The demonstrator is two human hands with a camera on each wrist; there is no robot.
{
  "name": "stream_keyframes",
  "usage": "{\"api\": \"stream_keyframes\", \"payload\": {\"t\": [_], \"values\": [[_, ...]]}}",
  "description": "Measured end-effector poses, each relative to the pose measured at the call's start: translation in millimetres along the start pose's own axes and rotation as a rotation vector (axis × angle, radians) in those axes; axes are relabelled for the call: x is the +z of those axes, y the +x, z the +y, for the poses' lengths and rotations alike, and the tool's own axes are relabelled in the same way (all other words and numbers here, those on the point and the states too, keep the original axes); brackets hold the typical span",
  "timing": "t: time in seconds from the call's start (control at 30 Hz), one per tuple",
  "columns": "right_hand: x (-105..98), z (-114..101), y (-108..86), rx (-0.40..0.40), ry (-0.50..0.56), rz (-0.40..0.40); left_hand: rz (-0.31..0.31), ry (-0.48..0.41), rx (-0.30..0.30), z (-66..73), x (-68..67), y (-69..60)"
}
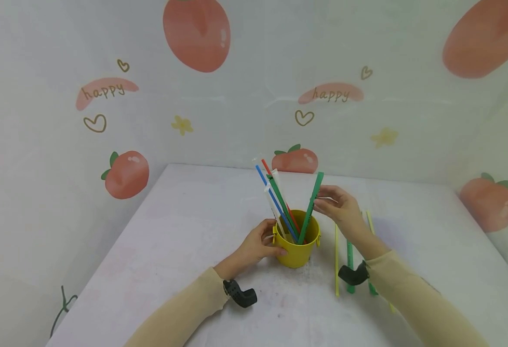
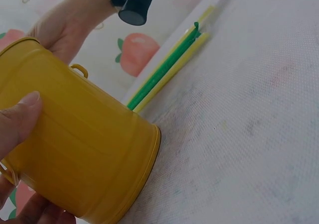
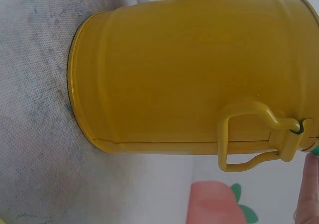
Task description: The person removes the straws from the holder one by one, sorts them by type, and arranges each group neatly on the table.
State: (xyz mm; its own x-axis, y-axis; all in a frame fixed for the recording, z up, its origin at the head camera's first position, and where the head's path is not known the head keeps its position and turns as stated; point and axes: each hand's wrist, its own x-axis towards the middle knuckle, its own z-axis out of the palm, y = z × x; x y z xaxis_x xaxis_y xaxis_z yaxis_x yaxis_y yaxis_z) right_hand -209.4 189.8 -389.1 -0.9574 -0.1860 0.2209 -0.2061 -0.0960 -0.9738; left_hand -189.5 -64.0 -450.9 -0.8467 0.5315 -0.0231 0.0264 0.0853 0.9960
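Note:
A small yellow metal bucket (image 1: 295,255) with side handles stands upright on the table. My left hand (image 1: 258,243) grips its left side, the thumb (image 2: 20,117) lying along the front wall in the left wrist view. At the rim's right, my right hand (image 1: 342,209) pinches the upper part of a green straw (image 1: 309,212), whose lower end is inside the bucket. Several other straws lean left in it: a green straw (image 1: 280,195), a red straw (image 1: 296,222) and blue ones in clear or white sleeves. The right wrist view shows the bucket's handle (image 3: 224,139) up close.
Right of the bucket, under and beside my right forearm, lie a yellow straw (image 1: 336,270), a green straw (image 1: 350,255) and another yellow straw (image 1: 370,221). A pale cloth covers the table (image 1: 184,221). Fruit-printed sheeting (image 1: 245,111) hangs behind.

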Motion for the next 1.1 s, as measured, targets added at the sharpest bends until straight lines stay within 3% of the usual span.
{"api": "stream_keyframes", "payload": {"t": [0.27, 0.63, 0.9, 1.1], "values": [[2, -2, 1.0, 0.003, -0.031, 0.004, -0.001, -0.010, -0.005, 0.4, -0.6, 0.1], [0, -7, 7.6, -0.090, -0.051, -0.019, 0.002, 0.004, -0.018, -1.8, -0.1, 1.2], [-7, -28, 13.6, -0.115, -0.030, -0.002, 0.000, -0.004, -0.006, -1.7, -0.5, 0.8], [-15, -49, 18.9, -0.170, 0.056, 0.045, 0.003, -0.010, -0.006, -0.5, -0.1, 0.4]]}}
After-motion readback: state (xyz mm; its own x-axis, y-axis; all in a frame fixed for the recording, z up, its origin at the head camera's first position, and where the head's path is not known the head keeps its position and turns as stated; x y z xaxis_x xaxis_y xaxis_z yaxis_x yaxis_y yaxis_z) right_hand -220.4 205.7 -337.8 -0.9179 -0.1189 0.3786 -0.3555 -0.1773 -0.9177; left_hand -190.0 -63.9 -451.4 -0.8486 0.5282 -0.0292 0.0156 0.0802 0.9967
